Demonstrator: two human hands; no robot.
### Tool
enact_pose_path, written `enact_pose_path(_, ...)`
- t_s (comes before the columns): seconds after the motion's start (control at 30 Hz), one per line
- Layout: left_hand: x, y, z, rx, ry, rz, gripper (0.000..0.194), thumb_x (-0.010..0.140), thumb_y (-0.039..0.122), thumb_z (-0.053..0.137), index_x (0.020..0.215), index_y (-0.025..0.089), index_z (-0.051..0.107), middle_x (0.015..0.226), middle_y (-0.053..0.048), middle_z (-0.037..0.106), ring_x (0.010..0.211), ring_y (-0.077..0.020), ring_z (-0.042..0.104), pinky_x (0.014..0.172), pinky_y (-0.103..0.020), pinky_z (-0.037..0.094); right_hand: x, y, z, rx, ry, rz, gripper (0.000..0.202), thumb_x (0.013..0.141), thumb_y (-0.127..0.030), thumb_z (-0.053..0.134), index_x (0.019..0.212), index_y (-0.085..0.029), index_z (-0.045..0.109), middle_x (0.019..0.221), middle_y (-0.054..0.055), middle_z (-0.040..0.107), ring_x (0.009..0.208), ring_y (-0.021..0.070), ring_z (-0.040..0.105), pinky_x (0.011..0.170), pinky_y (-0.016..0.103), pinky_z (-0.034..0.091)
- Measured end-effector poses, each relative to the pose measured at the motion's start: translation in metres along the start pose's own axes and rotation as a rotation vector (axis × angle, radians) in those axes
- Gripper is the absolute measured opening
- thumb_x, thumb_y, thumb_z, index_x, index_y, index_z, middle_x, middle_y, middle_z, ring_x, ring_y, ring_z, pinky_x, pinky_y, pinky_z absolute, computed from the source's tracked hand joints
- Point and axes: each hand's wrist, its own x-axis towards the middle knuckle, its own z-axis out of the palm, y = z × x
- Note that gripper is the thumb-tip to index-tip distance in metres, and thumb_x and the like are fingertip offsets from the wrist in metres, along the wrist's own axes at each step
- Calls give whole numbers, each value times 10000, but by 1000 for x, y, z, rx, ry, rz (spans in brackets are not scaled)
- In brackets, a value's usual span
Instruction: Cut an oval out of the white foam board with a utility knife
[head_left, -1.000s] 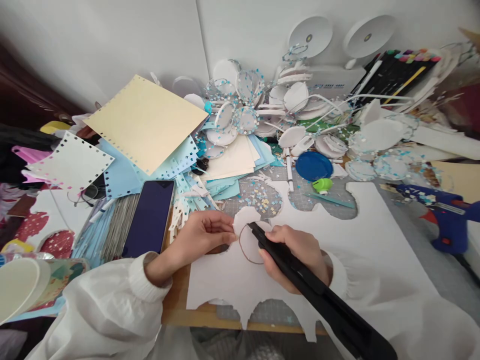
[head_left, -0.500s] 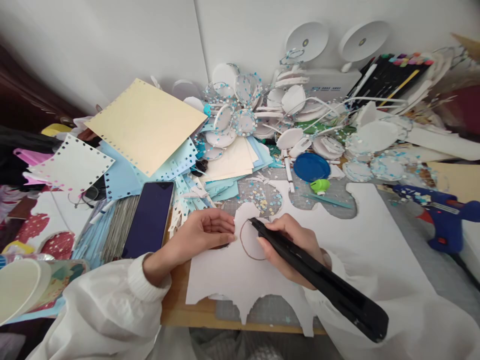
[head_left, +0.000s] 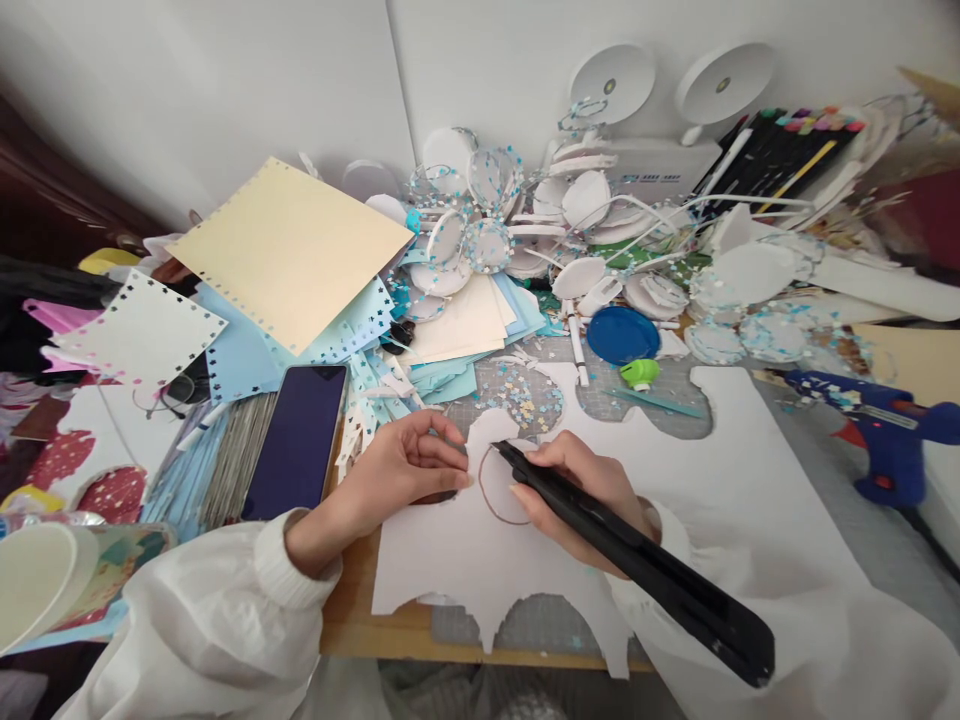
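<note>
A white foam-like sheet [head_left: 435, 560] with scalloped cut-outs along its edges lies in front of me. A brown circle is drawn on its raised lobe. My right hand [head_left: 592, 495] is wrapped round a long black cutter knife [head_left: 645, 560], whose narrow tip meets the upper part of the circle line; its blade is too small to make out. My left hand [head_left: 416, 460] has its fingers curled, and the thumb and fingertips pinch the sheet's edge left of the circle, beside a rounded notch. The right fingers hide part of the circle.
A phone [head_left: 296, 440] lies left of my left hand. Behind are star confetti [head_left: 525, 395], a blue lid [head_left: 624, 335], a green cap-like piece [head_left: 640, 374] and piled white discs [head_left: 450, 240]. A blue glue gun [head_left: 892, 430] rests at right; a paper cup [head_left: 45, 580] stands at left.
The cutter's tip has shifted very slightly left and down along the circle line, the right hand with it. My left hand stays nearly in place, its upper fingers slightly more bent.
</note>
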Motion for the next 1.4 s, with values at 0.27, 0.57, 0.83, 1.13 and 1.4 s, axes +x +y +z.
enact_pose_path(0.27, 0, 0, 2, 6, 22, 15, 508, 606, 227, 837, 841, 194, 387, 709, 11, 717, 531, -77, 602, 511, -162, 465, 3, 1, 4, 55, -57, 95, 182, 771, -280, 620, 856, -220, 471, 566, -61, 580, 440, 88, 490, 427, 196, 367)
enact_pose_path(0.57, 0, 0, 3, 20, 31, 26, 528, 606, 221, 827, 801, 203, 336, 721, 0, 723, 543, -90, 612, 518, -179, 474, 1, 9, 10, 105, -52, 249, 203, 762, -307, 668, 885, -225, 529, 660, -39, 617, 532, 111, 529, 505, 218, 409)
enact_pose_path(0.83, 2, -1, 0, 33, 13, 4, 513, 595, 226, 831, 798, 195, 361, 754, -4, 713, 569, -87, 605, 532, -184, 471, 8, 5, 5, 400, -54, 229, 151, 821, -303, 635, 885, -223, 524, 742, -9, 613, 639, 131, 543, 572, 241, 398)
enact_pose_path(1.13, 0, 19, 6, 326, -34, 17, 458, 794, 454, 639, 1140, 195, 487, 711, 11, 639, 669, -156, 645, 636, -275, 513, -2, 17, 2, 739, 136, 219, 130, 806, -272, 627, 753, -211, 525, 509, -64, 464, 461, 89, 389, 474, 234, 261)
enact_pose_path(1.4, 21, 36, 18, 1071, 141, 315, 259, 805, 443, 605, 824, 189, 556, 580, 40, 530, 542, -116, 489, 502, -213, 314, 5, 16, -5, 1016, 143, 284, 146, 744, -269, 599, 668, -206, 491, 411, -67, 446, 383, 77, 336, 423, 218, 184)
